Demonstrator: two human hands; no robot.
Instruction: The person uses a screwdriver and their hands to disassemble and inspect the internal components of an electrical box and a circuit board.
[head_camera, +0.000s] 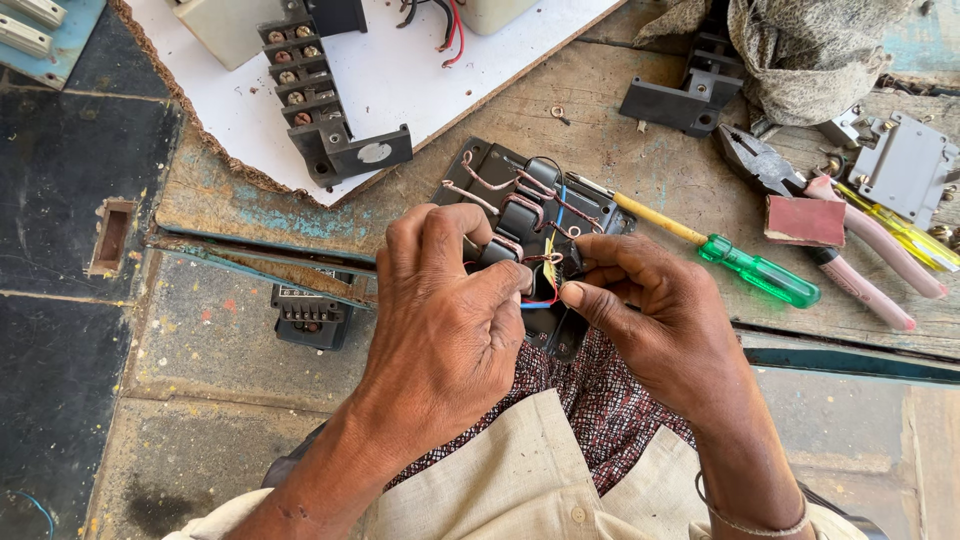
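Observation:
A black electrical unit with copper wire coils and red, blue and yellow leads rests against the edge of a worn wooden bench. My left hand wraps around its lower left side, thumb and fingers curled over the black body. My right hand pinches the thin coloured wires at the unit's centre between thumb and forefinger. A bangle circles my right wrist.
A green-handled screwdriver lies just right of the unit. Pink-handled pliers, a maroon block, a grey cloth and black and grey device parts lie at the right. A white board carries a black terminal strip.

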